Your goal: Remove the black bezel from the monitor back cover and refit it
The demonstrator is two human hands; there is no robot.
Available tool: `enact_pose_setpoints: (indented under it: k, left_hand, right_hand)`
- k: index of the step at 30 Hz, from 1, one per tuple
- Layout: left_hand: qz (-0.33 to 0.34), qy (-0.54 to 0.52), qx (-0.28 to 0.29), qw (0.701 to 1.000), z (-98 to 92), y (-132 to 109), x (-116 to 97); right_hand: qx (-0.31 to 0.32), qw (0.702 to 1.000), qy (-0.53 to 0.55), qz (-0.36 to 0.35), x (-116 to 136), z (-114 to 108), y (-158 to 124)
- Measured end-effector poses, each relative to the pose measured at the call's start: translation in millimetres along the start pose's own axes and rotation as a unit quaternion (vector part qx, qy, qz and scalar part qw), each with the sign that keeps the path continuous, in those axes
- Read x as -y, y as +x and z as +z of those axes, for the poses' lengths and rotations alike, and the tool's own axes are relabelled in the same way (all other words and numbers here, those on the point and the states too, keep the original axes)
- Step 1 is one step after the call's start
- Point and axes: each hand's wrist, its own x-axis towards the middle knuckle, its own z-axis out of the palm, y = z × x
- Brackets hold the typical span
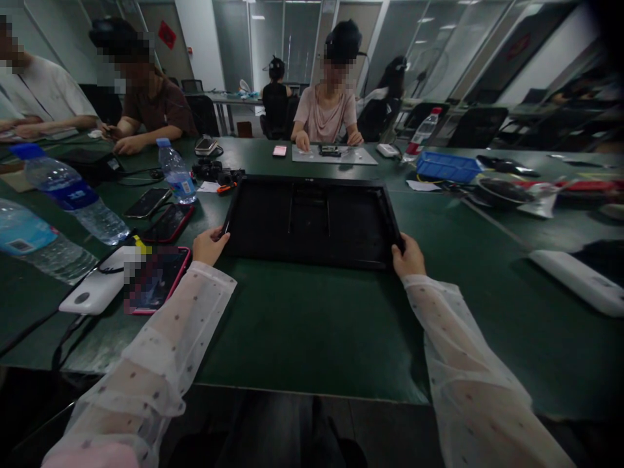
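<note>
A wide black tray-like frame (361, 224) with raised edges and a rectangular section in its middle lies in front of me on the green table (312, 325). My left hand (210, 246) is closed on its left edge, the thumb at the near left corner. At the opposite end, my right hand (408, 256) grips the right edge near the corner, fingers partly hidden behind it. Sheer white dotted sleeves cover both forearms.
Left are water bottles (78, 195), a pink-edged phone (158, 279), a white power bank (100, 286) and cables. Right are a blue basket (447, 167) and a white device (578, 279). Across the table, a person (329, 107) works at a grey mat (363, 156).
</note>
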Motion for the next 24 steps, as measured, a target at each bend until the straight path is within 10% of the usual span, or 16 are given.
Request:
enact_pose_setpoints:
  k: [24]
  left_hand:
    - [0.037,0.071,-0.046,0.996,3.6,-3,-11]
  right_hand:
    - [0.003,1.0,0.009,0.018,5,-1,-2]
